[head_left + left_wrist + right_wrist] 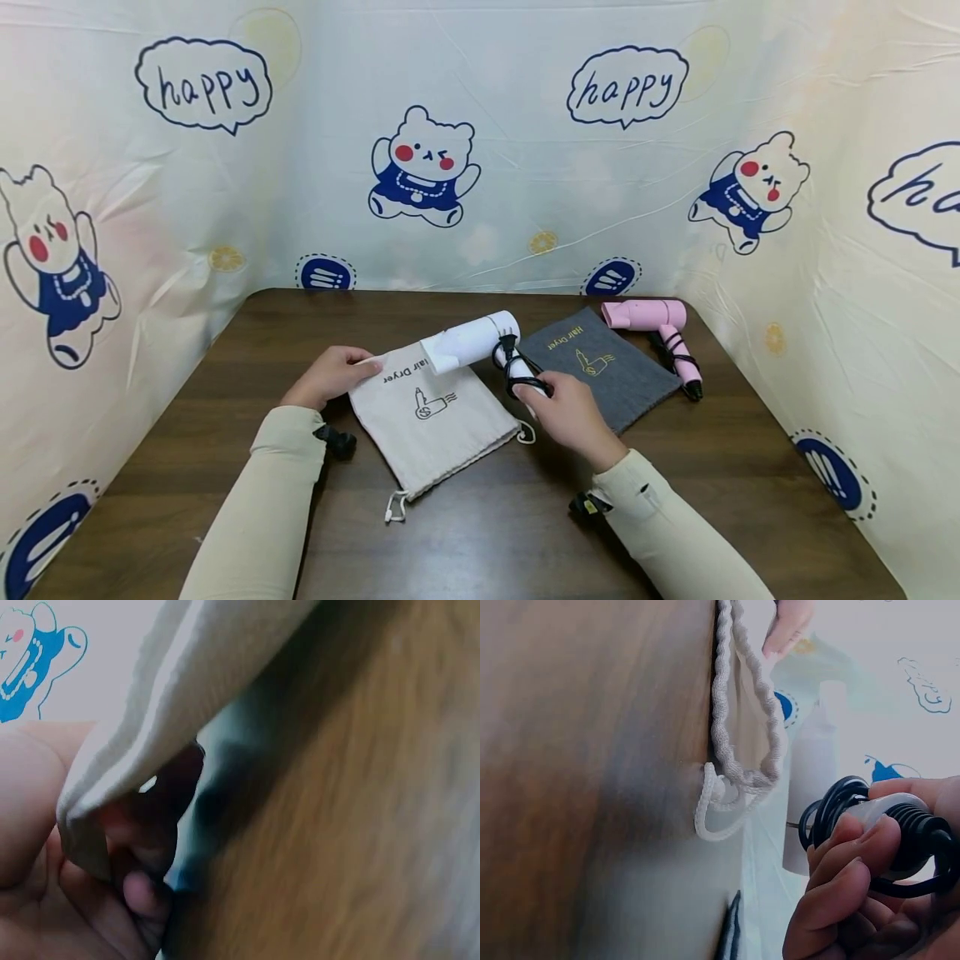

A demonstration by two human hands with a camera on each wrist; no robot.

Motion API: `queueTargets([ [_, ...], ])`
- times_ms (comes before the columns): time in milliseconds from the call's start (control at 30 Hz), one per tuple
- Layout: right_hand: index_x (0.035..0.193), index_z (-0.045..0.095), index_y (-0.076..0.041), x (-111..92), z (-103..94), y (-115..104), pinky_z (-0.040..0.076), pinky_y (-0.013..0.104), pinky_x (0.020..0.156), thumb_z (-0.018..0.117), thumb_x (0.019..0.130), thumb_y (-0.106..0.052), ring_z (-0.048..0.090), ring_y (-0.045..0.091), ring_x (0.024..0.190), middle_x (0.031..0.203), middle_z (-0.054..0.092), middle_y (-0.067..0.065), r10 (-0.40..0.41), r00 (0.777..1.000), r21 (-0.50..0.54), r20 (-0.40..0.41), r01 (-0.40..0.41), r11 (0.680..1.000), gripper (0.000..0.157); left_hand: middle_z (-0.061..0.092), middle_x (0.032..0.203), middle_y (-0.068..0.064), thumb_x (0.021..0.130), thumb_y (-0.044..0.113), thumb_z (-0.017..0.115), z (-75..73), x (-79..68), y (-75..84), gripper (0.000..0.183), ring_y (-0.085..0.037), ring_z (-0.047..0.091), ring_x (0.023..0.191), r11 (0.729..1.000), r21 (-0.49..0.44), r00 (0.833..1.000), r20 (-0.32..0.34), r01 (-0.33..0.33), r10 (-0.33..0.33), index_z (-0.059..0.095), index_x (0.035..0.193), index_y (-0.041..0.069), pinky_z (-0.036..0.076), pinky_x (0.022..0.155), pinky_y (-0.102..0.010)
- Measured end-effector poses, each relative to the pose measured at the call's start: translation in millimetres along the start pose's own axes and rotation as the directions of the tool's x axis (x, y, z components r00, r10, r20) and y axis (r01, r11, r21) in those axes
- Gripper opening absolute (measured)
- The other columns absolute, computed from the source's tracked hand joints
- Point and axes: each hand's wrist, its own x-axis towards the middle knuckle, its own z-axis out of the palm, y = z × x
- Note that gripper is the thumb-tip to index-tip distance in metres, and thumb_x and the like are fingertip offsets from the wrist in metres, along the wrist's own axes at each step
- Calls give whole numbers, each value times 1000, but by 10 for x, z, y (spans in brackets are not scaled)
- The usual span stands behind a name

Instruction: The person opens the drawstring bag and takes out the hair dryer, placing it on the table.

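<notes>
My left hand point(335, 377) pinches the far left corner of a cream drawstring bag point(442, 425) printed "Hair Dryer"; the left wrist view shows the bag's folded cloth point(142, 750) between thumb and fingers. My right hand point(570, 412) grips the handle of a white hair dryer point(472, 340), whose black cord point(517, 367) is wound round the handle. The dryer's barrel overlaps the bag's far edge in the head view, nozzle pointing left. In the right wrist view the bag's gathered mouth point(769, 727) gapes slightly, with a white drawstring loop point(720, 825) at its corner.
Behind my right hand a grey "Hair Dryer" bag point(600, 375) lies flat. Beyond it, a pink hair dryer point(647, 315) with a wrapped black cord rests at the back right of the brown table point(465, 550). A printed cloth backdrop point(525, 167) encloses the far and side edges.
</notes>
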Motion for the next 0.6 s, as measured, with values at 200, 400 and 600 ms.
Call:
queueTargets([
  [200, 84, 68, -17, 162, 108, -17, 46, 34, 54, 67, 95, -51, 56, 19, 58, 69, 65, 1, 49, 999, 51, -1, -49, 998, 36, 69, 127, -16, 100, 34, 67, 16, 6, 12, 44, -25, 62, 103, 999, 30, 998, 54, -19, 18, 68, 134, 5, 51, 88, -38],
  [400, 84, 67, -17, 325, 236, -28, 46, 34, 55, 66, 95, -52, 57, 20, 58, 68, 64, 3, 88, 996, 92, 0, -87, 992, 38, 66, 133, -17, 99, 27, 68, -6, 6, -6, 46, -29, 60, 113, 997, 37, 993, 105, -65, 60, 63, 139, 4, 48, 102, -47],
  [600, 84, 68, -15, 448, 334, -18, 47, 34, 54, 66, 96, -51, 58, 20, 58, 68, 65, 3, 107, 994, 135, -5, -106, 985, 38, 65, 130, -19, 98, 24, 71, -29, 8, -1, 46, -31, 59, 112, 997, 25, 991, 115, -78, 75, 62, 137, 2, 48, 103, -48],
])
